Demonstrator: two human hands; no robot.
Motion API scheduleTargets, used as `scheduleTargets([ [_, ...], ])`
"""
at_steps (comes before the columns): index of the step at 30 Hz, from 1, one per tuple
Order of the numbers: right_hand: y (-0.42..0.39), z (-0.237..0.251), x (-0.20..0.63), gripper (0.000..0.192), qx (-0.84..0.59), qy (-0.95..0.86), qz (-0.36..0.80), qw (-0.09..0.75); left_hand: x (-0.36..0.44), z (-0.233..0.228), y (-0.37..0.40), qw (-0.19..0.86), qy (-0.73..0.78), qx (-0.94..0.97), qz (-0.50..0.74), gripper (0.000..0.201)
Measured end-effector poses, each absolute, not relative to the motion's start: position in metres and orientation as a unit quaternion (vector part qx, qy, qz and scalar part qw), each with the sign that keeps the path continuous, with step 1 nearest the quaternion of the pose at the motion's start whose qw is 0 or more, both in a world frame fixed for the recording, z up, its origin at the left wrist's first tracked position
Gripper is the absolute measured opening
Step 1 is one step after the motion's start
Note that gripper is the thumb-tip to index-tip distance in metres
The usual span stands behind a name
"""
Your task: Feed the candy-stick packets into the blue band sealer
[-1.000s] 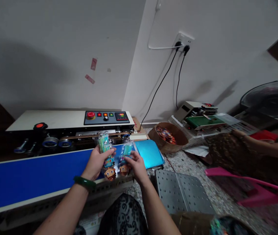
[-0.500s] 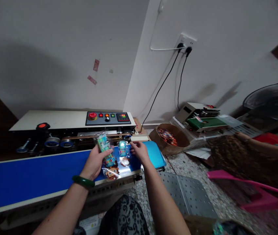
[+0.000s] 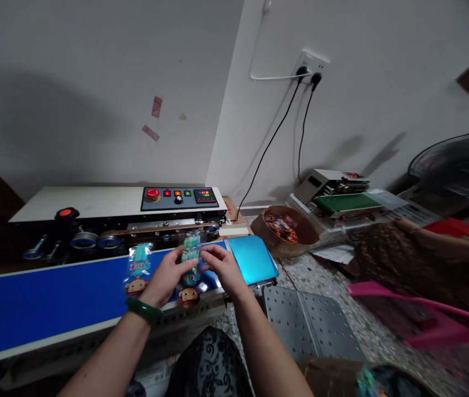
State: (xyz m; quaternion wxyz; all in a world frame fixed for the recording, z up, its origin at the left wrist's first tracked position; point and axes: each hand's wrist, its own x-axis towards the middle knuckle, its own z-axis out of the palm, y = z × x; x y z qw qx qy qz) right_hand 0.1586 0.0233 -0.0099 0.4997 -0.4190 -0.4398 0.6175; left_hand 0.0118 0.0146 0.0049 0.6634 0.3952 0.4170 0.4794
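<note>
My left hand (image 3: 170, 275) is closed around a small stack of clear plastic packets (image 3: 190, 270), printed blue-green with a brown cartoon face at the lower end. The stack is held over the right part of a blue conveyor belt (image 3: 73, 289). At the stack's right edge, the curled fingers of my right hand (image 3: 221, 267) pinch a packet; how many layers they hold is hidden. A single packet of the same kind (image 3: 138, 270) lies on the belt left of my left hand, near the rollers of the sealing machine (image 3: 81, 203).
A shiny blue sheet (image 3: 253, 259) covers the belt's right end. Beyond it stands a cardboard box (image 3: 265, 237) of small colourful pieces. A second machine with a green belt (image 3: 348, 203) is farther right, near another person's arm (image 3: 445, 245) and a pink chair (image 3: 432, 317).
A packet now lies on the belt at left, where the belt was bare. My right hand has moved left to the stack, which my left hand now holds more upright.
</note>
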Motion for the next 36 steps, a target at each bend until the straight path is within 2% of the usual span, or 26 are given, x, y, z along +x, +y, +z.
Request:
scheduleTargets([
  [3, 0.024, -0.015, 0.159, 0.018, -0.437, -0.422, 0.589, 0.532, 0.013, 0.007, 0.013, 0.702, 0.396, 0.384, 0.450, 0.044],
  [9, 0.021, -0.022, 0.149, 0.019, -0.463, -0.415, 0.502, 0.601, 0.018, 0.010, 0.012, 0.716, 0.381, 0.325, 0.487, 0.046],
  [18, 0.019, -0.015, 0.141, 0.019, -0.457, -0.441, 0.455, 0.624, 0.020, 0.003, 0.014, 0.715, 0.381, 0.325, 0.488, 0.045],
  [26, 0.017, -0.017, 0.143, 0.020, -0.455, -0.450, 0.496, 0.587, 0.021, 0.000, 0.014, 0.703, 0.373, 0.366, 0.482, 0.040],
  [32, 0.020, -0.015, 0.139, 0.023, -0.442, -0.434, 0.471, 0.629, 0.024, 0.000, 0.016, 0.650, 0.427, 0.367, 0.510, 0.044],
  [36, 0.021, -0.017, 0.142, 0.020, -0.442, -0.396, 0.489, 0.639, 0.025, 0.000, 0.015, 0.660, 0.420, 0.356, 0.511, 0.041],
])
